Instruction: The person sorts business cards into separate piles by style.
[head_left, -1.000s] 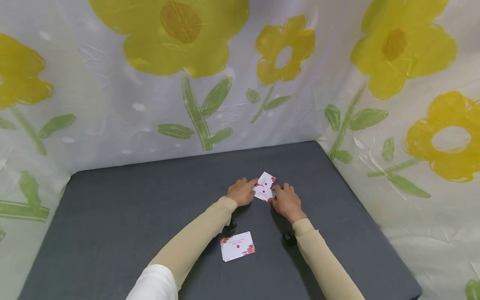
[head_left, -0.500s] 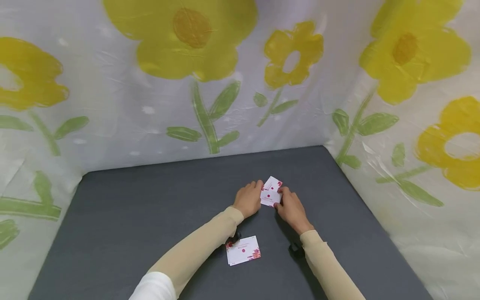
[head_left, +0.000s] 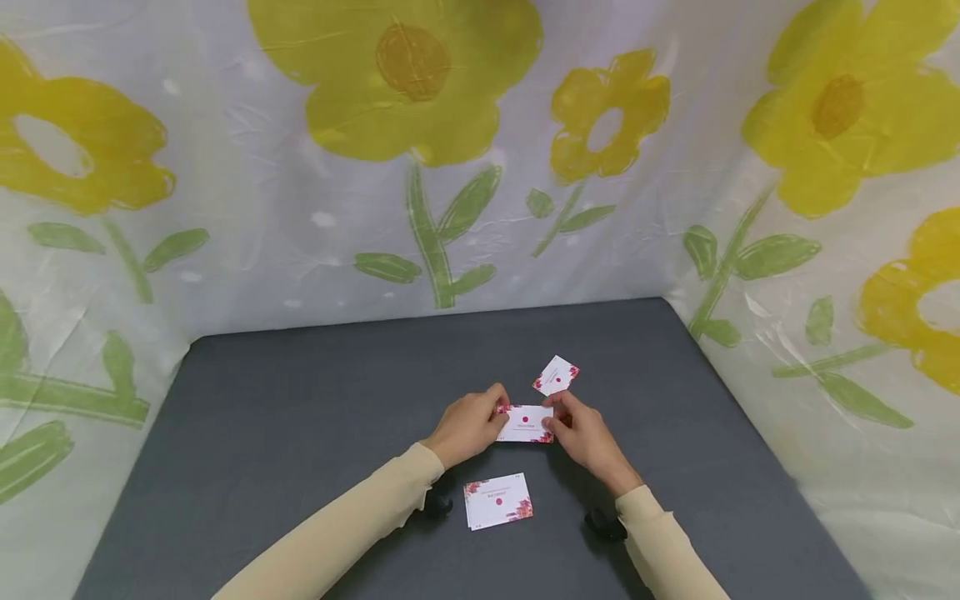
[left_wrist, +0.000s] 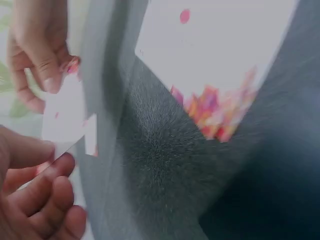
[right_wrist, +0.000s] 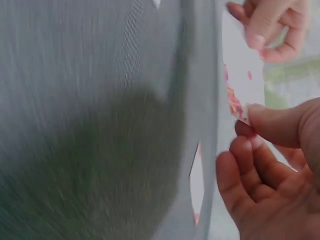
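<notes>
Both hands hold one white card (head_left: 525, 423) with a red dot and pink-red floral corners, raised off the table. My left hand (head_left: 467, 423) pinches its left end between thumb and fingers. At the other end, the thumb and fingers of my right hand (head_left: 591, 437) pinch the card. In the left wrist view the held card (left_wrist: 65, 112) spans the gap between the two hands. A second, similar card (head_left: 557, 376) lies just beyond the right hand, turned at an angle. Nearer the person, a small stack of like cards (head_left: 498, 502) lies flat.
A dark grey cloth-covered table (head_left: 315, 400) lies beneath everything. Behind and to the right hangs a pale curtain (head_left: 300, 217) printed with yellow flowers. A dark wrist device (head_left: 604, 525) sits under the right forearm, above the table.
One card has come away from the far card, toward the person, and is turned level between both hands. The far card stays on the table. The view has swung slightly left.
</notes>
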